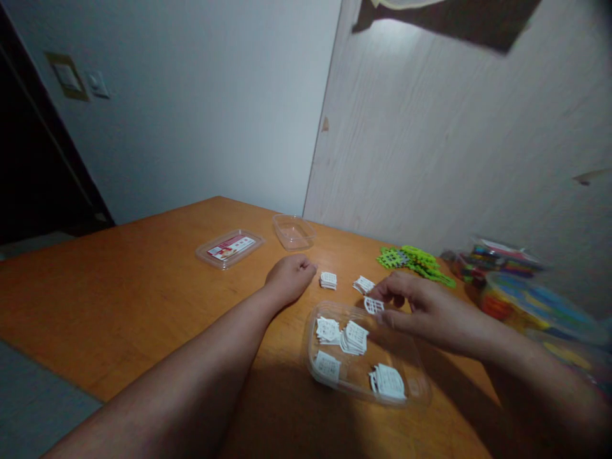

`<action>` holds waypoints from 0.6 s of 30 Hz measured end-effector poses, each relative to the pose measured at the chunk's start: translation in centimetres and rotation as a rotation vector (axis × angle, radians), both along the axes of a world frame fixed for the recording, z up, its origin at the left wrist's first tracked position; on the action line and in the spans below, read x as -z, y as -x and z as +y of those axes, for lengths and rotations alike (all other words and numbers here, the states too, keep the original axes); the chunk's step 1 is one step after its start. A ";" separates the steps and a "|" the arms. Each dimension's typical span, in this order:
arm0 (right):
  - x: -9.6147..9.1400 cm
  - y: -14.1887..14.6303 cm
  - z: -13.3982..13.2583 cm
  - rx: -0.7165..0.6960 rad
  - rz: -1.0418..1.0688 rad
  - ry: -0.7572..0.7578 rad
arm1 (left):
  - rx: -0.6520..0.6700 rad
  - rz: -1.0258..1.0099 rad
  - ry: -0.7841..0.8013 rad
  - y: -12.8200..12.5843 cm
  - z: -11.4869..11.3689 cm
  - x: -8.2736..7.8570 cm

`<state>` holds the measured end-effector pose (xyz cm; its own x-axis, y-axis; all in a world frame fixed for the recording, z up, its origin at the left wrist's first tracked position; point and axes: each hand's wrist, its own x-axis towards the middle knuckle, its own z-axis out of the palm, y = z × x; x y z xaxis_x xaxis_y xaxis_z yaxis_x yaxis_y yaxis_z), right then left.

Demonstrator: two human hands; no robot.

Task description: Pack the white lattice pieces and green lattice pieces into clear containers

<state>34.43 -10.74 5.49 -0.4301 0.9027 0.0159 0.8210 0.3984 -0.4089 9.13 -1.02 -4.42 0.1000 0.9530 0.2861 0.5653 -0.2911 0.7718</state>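
My right hand (406,303) pinches a small white lattice piece (373,305) with an arched edge between thumb and fingers, above the far right rim of a clear plastic tray (414,357). Inside the tray lie several stacks of similar white pieces, among them a fanned stack (354,338) and a stack at the near right (388,381). Just beyond the tray sit two more: a neat white stack (328,280) and a looser one (364,284) beside my right fingertips. My left hand (289,279) rests on the table as a loose fist, left of the neat stack, with nothing visible in it.
Toward the back of the wooden table (143,280) are a labelled clear lid (230,248) and a clear container (294,232). Green lattice pieces (418,261) lie at the back right, near blurred tubs of colourful items (540,306). A wall stands behind the table.
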 end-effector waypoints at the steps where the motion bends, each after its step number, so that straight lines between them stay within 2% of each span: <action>1: -0.4 0.6 -1.0 -0.038 -0.025 0.036 | -0.001 0.004 0.002 0.0 0.0 0.0; 5: -0.8 3.0 -4.0 -0.127 -0.125 0.081 | -0.005 0.015 0.010 0.0 0.0 0.0; 8: -0.6 4.1 -4.8 -0.124 -0.193 0.083 | -0.002 0.009 0.015 0.0 0.0 0.0; 13: -0.3 3.5 -4.3 -0.085 -0.196 0.146 | 0.000 0.017 0.010 0.0 0.0 -0.2; 16: -0.4 2.0 -3.1 -0.033 -0.102 0.178 | -0.004 0.033 0.006 0.0 -0.1 -0.3; 18: -0.3 0.8 -1.7 0.012 -0.017 0.139 | -0.006 0.041 0.007 0.0 -0.1 -0.4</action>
<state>33.62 -12.43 5.76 -0.4180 0.9009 -0.1171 0.8328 0.3285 -0.4456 9.14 -1.10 -4.00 0.1053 0.9556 0.2752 0.5980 -0.2819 0.7502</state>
